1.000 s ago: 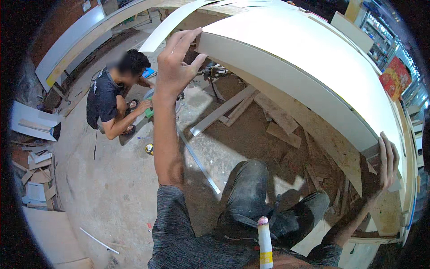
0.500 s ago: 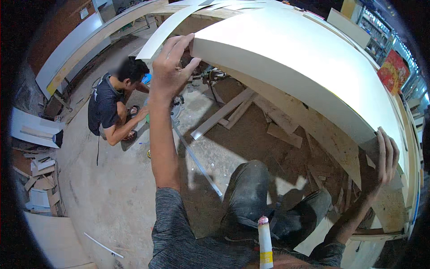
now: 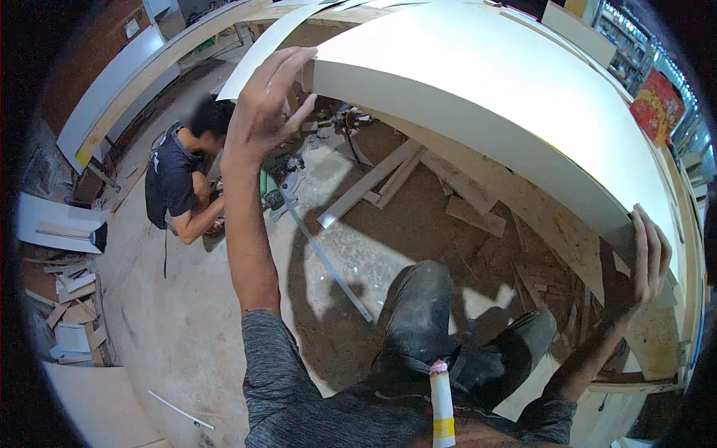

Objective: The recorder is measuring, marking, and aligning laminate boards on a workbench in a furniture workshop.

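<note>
A thick white panel (image 3: 455,134) with a pale front edge lies across the workbench in front of me, its top brightly lit. At its left end, my left hand (image 3: 265,101) has the fingers over the upper corner and the thumb lower down, gripping that end. Toward the right end, my right hand (image 3: 646,261) is closed over the front edge, fingers on top; its thumb is hidden. A thin white strip (image 3: 261,56) sticks out past the bench just beyond my left hand.
On the left, a co-worker (image 3: 175,175) squats by a green power tool (image 3: 267,183). A long metal strip (image 3: 328,257) and wood offcuts (image 3: 373,183) lie on the floor. Scrap pieces (image 3: 75,299) are piled far left. A cigarette (image 3: 442,399) juts up at the lower edge.
My left hand and forearm have shifted left, along with the panel's left end. My right hand keeps its place. The co-worker's head has dipped, and the green tool shows more.
</note>
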Motion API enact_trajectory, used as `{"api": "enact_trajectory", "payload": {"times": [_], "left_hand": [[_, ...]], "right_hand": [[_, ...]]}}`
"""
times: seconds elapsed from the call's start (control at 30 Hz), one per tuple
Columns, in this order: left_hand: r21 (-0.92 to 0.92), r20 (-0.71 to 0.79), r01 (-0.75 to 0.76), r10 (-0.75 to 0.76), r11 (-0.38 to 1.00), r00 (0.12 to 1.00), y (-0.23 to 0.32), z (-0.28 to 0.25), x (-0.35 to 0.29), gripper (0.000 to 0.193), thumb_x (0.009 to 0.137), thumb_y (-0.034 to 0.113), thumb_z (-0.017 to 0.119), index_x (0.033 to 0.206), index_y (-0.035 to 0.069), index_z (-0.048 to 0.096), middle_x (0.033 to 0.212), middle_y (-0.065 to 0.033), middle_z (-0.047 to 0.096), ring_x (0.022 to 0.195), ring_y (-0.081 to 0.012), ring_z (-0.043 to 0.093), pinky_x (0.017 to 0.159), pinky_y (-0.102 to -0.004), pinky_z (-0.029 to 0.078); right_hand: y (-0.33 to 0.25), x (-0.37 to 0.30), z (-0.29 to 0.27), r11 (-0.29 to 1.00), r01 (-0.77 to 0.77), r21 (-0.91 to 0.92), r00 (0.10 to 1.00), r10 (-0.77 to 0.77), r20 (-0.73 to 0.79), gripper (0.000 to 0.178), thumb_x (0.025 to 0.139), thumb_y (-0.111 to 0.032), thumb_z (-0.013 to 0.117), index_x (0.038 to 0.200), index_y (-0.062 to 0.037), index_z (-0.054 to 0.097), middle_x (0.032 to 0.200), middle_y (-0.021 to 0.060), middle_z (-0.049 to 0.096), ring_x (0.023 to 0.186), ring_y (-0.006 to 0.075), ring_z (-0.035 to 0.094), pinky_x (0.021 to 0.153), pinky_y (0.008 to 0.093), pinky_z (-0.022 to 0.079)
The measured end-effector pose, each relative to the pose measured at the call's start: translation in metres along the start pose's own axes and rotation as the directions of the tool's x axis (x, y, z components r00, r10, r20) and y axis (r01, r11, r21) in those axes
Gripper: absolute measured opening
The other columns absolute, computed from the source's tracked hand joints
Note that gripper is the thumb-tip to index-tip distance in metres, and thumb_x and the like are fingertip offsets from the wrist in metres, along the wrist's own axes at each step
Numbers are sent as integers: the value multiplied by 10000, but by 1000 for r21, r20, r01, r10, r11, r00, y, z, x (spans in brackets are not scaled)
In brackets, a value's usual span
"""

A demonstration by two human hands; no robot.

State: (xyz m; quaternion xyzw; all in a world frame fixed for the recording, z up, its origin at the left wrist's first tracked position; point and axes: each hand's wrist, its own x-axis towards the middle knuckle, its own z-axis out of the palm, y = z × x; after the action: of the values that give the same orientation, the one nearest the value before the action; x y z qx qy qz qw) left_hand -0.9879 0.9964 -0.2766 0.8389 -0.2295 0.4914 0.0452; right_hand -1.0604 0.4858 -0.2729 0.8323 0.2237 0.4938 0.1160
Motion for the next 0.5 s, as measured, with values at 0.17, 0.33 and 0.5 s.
{"api": "enact_trajectory", "payload": {"times": [0.17,0.33,0.5], "left_hand": [[52,27,-63,62,997,998,-1,-1,4,589,698,55,772,1246,80,558,1197,-147,610,1095,-330,599,943,-409,504],[53,50,-91,88,994,995,-4,-4,6,559,714,55,762,1236,69,563,1200,-159,609,1094,-341,597,937,-410,504],[30,87,-130,127,991,988,-6,-7,9,559,722,40,743,1246,55,548,1198,-178,604,1087,-365,590,929,-428,493]], "right_hand": [[-1,0,-5,999,-28,-36,999,28,21,620,669,-84,829,1251,-92,616,1236,40,643,1156,227,584,993,372,508],[-3,2,-4,999,-10,-34,1000,10,25,616,677,-70,825,1255,-81,613,1236,49,644,1153,228,590,984,374,509],[-7,3,-2,999,-30,-13,1000,30,0,608,671,-45,820,1246,-59,618,1216,68,655,1133,242,602,954,378,513]]}}
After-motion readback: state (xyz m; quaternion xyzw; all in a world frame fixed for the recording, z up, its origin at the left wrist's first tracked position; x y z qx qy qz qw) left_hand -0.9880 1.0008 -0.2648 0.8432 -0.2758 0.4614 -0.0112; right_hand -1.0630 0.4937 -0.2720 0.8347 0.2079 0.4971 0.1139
